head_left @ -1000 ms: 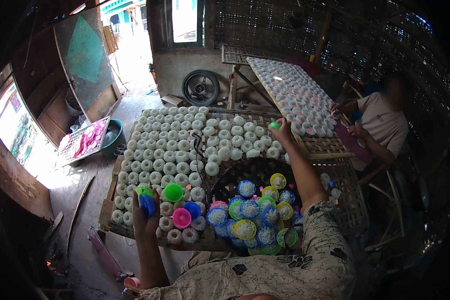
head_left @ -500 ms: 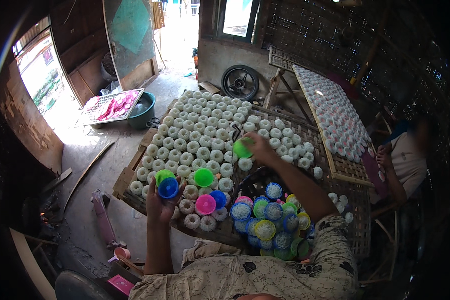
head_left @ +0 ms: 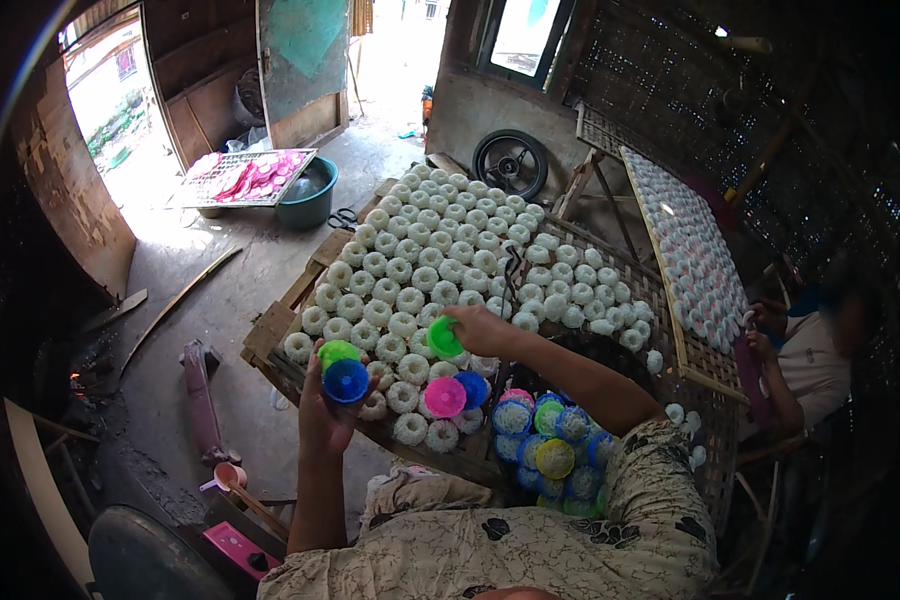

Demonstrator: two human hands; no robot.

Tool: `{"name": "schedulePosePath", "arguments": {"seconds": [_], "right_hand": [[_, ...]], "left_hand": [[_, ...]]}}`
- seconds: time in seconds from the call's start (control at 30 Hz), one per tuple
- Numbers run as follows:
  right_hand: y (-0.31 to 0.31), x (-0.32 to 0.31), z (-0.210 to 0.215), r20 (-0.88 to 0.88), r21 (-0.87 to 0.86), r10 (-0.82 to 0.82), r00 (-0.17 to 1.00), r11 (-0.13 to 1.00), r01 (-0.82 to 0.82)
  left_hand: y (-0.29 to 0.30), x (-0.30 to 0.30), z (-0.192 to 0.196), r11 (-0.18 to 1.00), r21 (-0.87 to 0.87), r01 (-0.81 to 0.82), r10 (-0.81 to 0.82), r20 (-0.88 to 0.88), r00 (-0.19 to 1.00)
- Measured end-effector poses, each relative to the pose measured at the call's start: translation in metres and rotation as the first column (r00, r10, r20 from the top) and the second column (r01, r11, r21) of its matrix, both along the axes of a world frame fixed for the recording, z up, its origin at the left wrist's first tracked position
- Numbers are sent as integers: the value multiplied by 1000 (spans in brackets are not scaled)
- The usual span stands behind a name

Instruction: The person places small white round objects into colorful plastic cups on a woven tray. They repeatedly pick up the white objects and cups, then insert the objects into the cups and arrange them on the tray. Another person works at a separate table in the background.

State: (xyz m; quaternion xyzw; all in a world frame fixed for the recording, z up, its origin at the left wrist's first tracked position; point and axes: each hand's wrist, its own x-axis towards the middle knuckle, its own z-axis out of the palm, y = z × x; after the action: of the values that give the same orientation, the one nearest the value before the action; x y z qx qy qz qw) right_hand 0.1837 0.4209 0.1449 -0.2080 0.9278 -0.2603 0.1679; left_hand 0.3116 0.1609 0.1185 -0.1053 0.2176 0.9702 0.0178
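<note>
My left hand (head_left: 325, 415) holds a stack of small plastic moulds, a blue one (head_left: 346, 381) in front and a green one (head_left: 336, 352) behind. My right hand (head_left: 475, 328) grips a green mould (head_left: 444, 338) just above the white ring-shaped cakes (head_left: 410, 300) laid in rows on a woven tray (head_left: 270, 330). A pink mould (head_left: 444, 397) and a blue mould (head_left: 473, 389) lie on the tray's near edge. Below my right forearm, a dark basket holds several filled coloured moulds (head_left: 548, 445).
A second tray of white cakes (head_left: 685, 250) leans at the right, where another person (head_left: 810, 350) sits. A wheel (head_left: 510, 165) stands at the back. A teal basin (head_left: 310, 195) with a rack of pink pieces (head_left: 250, 178) sits on the floor.
My right hand has drawn back from the far side of the tray toward me, bringing a green mould. My view has shifted right and my left hand's stack has risen slightly.
</note>
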Motion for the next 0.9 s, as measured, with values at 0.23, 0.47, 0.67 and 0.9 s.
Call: {"name": "schedulePosePath", "arguments": {"seconds": [0.23, 0.47, 0.67, 0.9], "right_hand": [[-39, 31, 43, -70, -261, 144, 987, 952, -157], [-28, 64, 62, -145, -211, 92, 985, 970, -122], [-17, 91, 30, -197, 435, 587, 785, 770, -466], [7, 91, 25, -59, 369, 402, 914, 859, -354]], "left_hand": [[37, -11, 9, 974, 62, 219, -218, -33, 975], [37, -25, 3, 897, 253, 361, -362, -45, 931], [25, -37, -3, 917, 179, 357, -357, -33, 933], [25, -45, -3, 920, 118, 374, -369, -62, 927]]}}
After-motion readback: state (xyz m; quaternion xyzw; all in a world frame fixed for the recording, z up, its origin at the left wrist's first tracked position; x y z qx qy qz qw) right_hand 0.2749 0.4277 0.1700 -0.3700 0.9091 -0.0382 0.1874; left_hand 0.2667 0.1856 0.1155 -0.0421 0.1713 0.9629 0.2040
